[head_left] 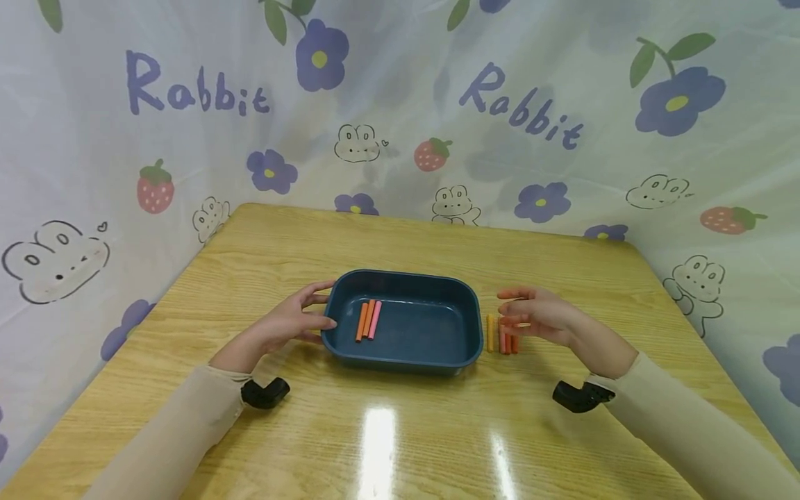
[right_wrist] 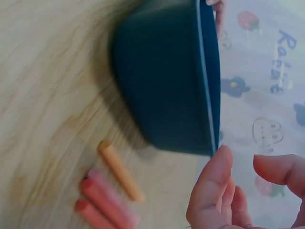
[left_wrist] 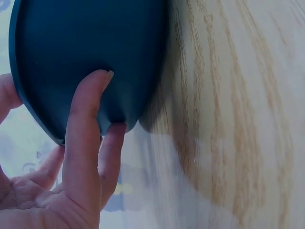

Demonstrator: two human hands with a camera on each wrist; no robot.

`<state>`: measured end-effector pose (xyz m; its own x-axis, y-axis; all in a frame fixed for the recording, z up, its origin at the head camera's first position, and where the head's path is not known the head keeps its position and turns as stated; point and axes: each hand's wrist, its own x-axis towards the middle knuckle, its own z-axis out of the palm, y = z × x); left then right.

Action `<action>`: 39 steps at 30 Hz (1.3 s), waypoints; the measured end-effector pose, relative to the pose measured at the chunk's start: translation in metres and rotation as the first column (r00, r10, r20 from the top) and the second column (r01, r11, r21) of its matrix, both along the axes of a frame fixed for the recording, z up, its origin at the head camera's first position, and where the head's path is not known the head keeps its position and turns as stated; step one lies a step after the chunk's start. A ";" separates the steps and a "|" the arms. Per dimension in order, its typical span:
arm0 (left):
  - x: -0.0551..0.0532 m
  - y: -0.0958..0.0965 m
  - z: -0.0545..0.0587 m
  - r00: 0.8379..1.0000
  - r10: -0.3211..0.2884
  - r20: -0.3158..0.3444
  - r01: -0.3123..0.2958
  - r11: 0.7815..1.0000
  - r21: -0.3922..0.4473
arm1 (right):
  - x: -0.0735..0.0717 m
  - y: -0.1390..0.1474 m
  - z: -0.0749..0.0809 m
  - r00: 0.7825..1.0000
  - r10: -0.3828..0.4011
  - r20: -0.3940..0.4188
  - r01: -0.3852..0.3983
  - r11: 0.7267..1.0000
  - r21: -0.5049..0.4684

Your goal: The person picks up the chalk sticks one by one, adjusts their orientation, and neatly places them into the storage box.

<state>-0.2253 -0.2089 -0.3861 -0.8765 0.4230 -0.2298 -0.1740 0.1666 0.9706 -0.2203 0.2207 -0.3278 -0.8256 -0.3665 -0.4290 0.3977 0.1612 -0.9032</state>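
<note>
A dark blue rectangular tray stands on the table. Two orange sticks and a pink stick, like chalk or crayons, lie inside its left part. My left hand holds the tray's left end, with fingers against the outer wall and one digit at the rim. To the right of the tray, my right hand hovers over more sticks, fingers bent loosely and thumb apart, holding nothing. Below it lie a yellow-orange stick and several pink and red sticks, partly covered by the fingers in the head view.
The wooden table reaches back to a white cloth printed with rabbits, flowers and strawberries, which also hangs at both sides. A black wrist device is on the left sleeve and another black device is on the right.
</note>
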 end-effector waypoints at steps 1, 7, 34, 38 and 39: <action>0.000 0.000 0.000 1.000 0.001 0.002 -0.001 1.000 0.000 | 0.000 0.002 -0.002 1.000 -0.004 -0.003 0.004 1.000 0.009; 0.001 0.000 0.000 1.000 0.006 0.012 -0.006 1.000 0.005 | 0.002 0.015 -0.015 0.999 -0.035 -0.012 0.036 0.996 0.087; 0.002 0.001 0.001 1.000 0.007 0.002 -0.007 1.000 0.004 | -0.003 0.030 -0.062 0.992 -0.098 -0.085 0.117 0.958 0.260; 0.002 0.001 0.002 1.000 0.007 0.003 -0.007 1.000 0.005 | -0.005 0.026 -0.063 0.991 -0.098 -0.092 0.122 0.941 0.315; 0.002 0.001 0.002 1.000 0.007 0.002 -0.007 1.000 0.004 | -0.005 0.024 -0.063 0.990 -0.105 -0.090 0.129 0.937 0.326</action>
